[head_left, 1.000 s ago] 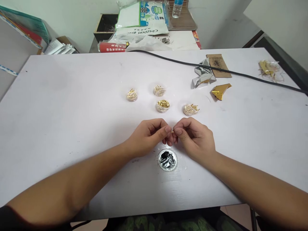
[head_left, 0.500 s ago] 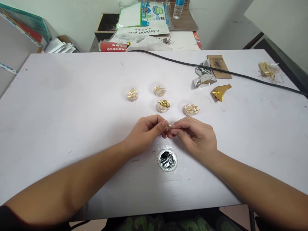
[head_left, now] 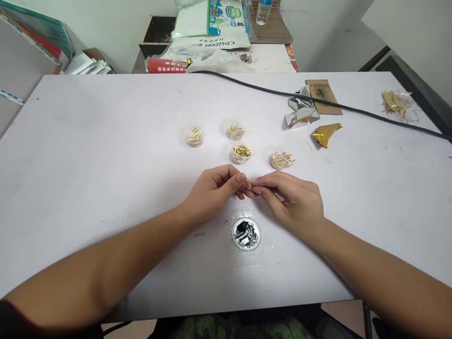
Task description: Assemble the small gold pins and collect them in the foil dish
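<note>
My left hand (head_left: 221,188) pinches a tiny gold-coloured metal pin (head_left: 247,180) between thumb and fingers. Its fingertips meet those of my right hand (head_left: 291,195), whose thumb and forefinger are pressed together; whatever they grip is too small to make out. Just beyond my hands stands a small clear cup of shiny gold pins (head_left: 241,154). Around it are three more such cups: one at the left (head_left: 195,137), one behind (head_left: 235,131) and one at the right (head_left: 282,160). Nearer me, below my hands, a round dish lined with crinkled silver foil (head_left: 246,234) sits on the table.
A black cable (head_left: 261,88) crosses the far right of the white table (head_left: 106,141). Near it lie silver foil (head_left: 301,118), gold foil (head_left: 326,135), brown cardboard (head_left: 324,96) and a plastic bag with yellowish bits (head_left: 397,102). Behind the table stand packages and a water bottle (head_left: 263,12).
My hands have shifted slightly, and less of the gold pin shows between the fingertips. The cups and the foil dish stay where they were; the view tilts a little.
</note>
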